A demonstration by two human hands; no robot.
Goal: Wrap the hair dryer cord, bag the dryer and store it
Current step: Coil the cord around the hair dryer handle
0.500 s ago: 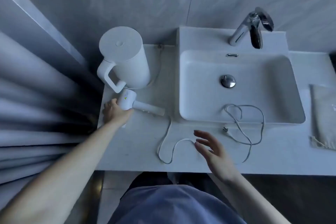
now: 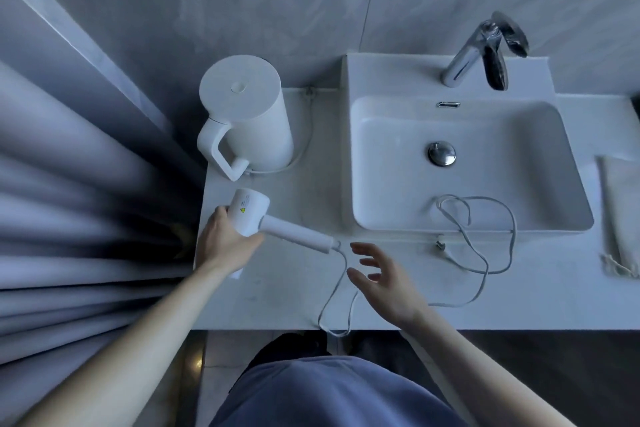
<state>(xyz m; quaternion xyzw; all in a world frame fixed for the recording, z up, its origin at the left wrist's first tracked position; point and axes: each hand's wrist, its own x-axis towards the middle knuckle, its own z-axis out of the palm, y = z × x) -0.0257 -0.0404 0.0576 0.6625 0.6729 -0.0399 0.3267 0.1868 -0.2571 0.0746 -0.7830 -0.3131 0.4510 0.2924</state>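
A white hair dryer (image 2: 254, 215) is at the left of the counter, its handle pointing right. My left hand (image 2: 225, 241) grips its barrel from below. Its white cord (image 2: 485, 253) runs from the handle end down over the counter's front edge, then right in loose loops that reach into the sink, with the plug (image 2: 440, 246) lying on the counter in front of the sink. My right hand (image 2: 382, 279) hovers open just right of the handle end, fingers spread, close to the cord. A beige drawstring bag (image 2: 620, 215) lies at the right edge.
A white kettle (image 2: 247, 114) stands just behind the dryer. The white sink (image 2: 568, 156) with a chrome faucet (image 2: 485, 52) fills the counter's middle. A grey curtain (image 2: 69, 201) hangs at the left. The counter (image 2: 519, 308) ends close to my body.
My left hand has taken hold of the dryer and drawn it away from the kettle toward me. My right hand has moved left and up toward the handle end.
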